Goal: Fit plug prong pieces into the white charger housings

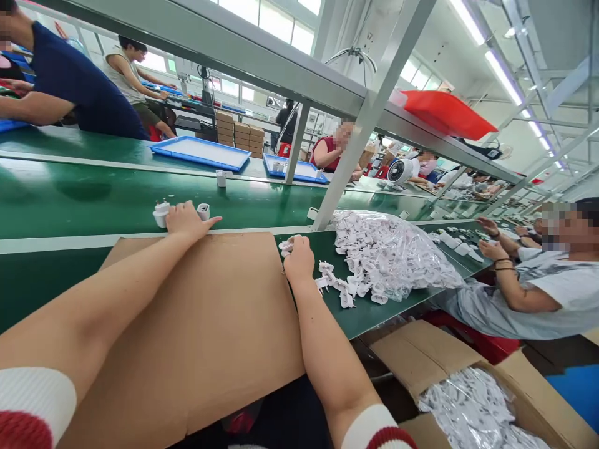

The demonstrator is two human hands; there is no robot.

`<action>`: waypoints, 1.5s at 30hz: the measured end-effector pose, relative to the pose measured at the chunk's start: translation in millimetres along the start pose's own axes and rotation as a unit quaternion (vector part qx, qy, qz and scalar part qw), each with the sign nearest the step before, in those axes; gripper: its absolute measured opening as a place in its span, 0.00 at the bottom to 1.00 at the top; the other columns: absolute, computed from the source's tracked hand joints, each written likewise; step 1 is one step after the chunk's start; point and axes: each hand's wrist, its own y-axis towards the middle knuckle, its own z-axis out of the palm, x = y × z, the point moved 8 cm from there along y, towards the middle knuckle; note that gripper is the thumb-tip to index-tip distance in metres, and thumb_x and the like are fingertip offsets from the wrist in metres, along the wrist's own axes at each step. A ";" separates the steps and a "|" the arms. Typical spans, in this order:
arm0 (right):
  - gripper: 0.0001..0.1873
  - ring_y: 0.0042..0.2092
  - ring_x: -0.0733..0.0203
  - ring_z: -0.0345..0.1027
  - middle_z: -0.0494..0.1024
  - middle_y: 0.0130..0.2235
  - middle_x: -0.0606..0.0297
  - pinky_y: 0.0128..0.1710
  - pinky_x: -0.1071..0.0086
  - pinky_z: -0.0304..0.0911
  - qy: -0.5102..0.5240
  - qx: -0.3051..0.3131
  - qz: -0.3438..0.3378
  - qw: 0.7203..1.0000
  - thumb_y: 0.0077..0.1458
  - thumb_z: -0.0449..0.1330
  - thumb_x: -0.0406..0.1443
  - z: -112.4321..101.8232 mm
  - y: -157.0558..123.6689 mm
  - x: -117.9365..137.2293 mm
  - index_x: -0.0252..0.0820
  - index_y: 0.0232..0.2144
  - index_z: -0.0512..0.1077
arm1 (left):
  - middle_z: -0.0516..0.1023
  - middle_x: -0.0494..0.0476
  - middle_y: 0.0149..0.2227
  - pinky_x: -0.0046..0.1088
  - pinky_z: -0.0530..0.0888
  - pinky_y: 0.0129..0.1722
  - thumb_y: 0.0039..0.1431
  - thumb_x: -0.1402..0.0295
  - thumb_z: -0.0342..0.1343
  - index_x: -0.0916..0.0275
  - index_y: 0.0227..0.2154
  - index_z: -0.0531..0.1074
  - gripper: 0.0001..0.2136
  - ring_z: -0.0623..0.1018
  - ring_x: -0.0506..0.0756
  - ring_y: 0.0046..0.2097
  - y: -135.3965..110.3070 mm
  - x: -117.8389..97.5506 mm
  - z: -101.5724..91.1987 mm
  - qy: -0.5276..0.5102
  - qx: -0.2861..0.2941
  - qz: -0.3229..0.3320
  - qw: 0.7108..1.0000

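Observation:
My left hand point(184, 219) reaches onto the green conveyor belt, its thumb stretched out to the right. Against its left side stands a white plug adapter point(161, 214) with its pins up. A second white adapter point(203, 212) stands just beyond the thumb, its end with a dark slot facing me. My right hand point(299, 257) is closed on a white plug part point(286, 247) at the right edge of the cardboard sheet point(215, 312). Loose white plug parts point(344, 290) lie beside that hand, by a clear plastic bag point(397, 252) full of them.
Another white adapter point(221, 179) stands farther across the belt. Blue-rimmed trays point(201, 154) lie along its far side. A metal post point(349, 168) rises in front of the bag. An open carton point(430, 355) holds bagged parts at lower right. A co-worker point(528, 280) sits at right.

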 end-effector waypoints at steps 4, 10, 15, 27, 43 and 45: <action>0.19 0.37 0.61 0.70 0.65 0.51 0.57 0.37 0.67 0.66 0.096 -0.019 0.006 0.995 0.50 0.56 0.24 -2.7 -1.6 3.3 0.42 0.44 0.70 | 0.74 0.68 0.45 0.43 0.66 0.52 0.61 0.59 0.57 0.71 0.40 0.69 0.16 0.70 0.67 0.50 5.9 -4.7 1.4 -0.011 0.067 -0.018 0.998; 0.20 0.40 0.60 0.73 0.76 0.47 0.61 0.40 0.66 0.71 0.442 0.060 -0.037 0.894 0.48 0.62 0.33 11.9 -6.2 27.3 0.45 0.46 0.71 | 0.77 0.58 0.46 0.30 0.68 0.46 0.61 0.56 0.56 0.66 0.49 0.73 0.20 0.74 0.58 0.46 -51.3 -33.9 -8.2 -0.080 0.124 0.077 0.986; 0.28 0.40 0.61 0.76 0.80 0.42 0.66 0.40 0.67 0.71 0.547 0.188 -0.033 0.815 0.48 0.59 0.35 28.8 -19.3 42.7 0.48 0.54 0.69 | 0.81 0.54 0.44 0.31 0.72 0.45 0.57 0.51 0.59 0.60 0.48 0.77 0.22 0.77 0.58 0.43 -132.4 -41.4 -3.6 -0.194 0.211 0.113 0.951; 0.18 0.35 0.63 0.75 0.80 0.39 0.66 0.36 0.67 0.70 0.528 0.245 -0.027 0.813 0.47 0.64 0.36 25.9 -44.8 54.8 0.46 0.44 0.74 | 0.81 0.56 0.43 0.34 0.72 0.47 0.57 0.48 0.60 0.56 0.48 0.79 0.22 0.77 0.59 0.46 -173.0 -47.2 6.7 -0.258 0.243 0.226 0.907; 0.32 0.49 0.58 0.70 0.74 0.51 0.59 0.51 0.60 0.69 0.336 0.132 -0.266 0.894 0.57 0.52 0.28 -2.2 -61.0 75.0 0.49 0.63 0.63 | 0.81 0.53 0.45 0.33 0.68 0.49 0.59 0.51 0.60 0.54 0.49 0.79 0.19 0.73 0.59 0.48 -178.3 -47.0 8.4 -0.260 0.266 0.264 0.890; 0.29 0.48 0.59 0.70 0.75 0.49 0.59 0.52 0.60 0.69 0.293 0.116 -0.293 0.902 0.59 0.52 0.28 -3.9 -62.3 78.5 0.48 0.62 0.66 | 0.81 0.52 0.46 0.32 0.68 0.49 0.59 0.51 0.60 0.53 0.50 0.78 0.19 0.73 0.59 0.49 -178.4 -46.6 8.7 -0.260 0.265 0.266 0.890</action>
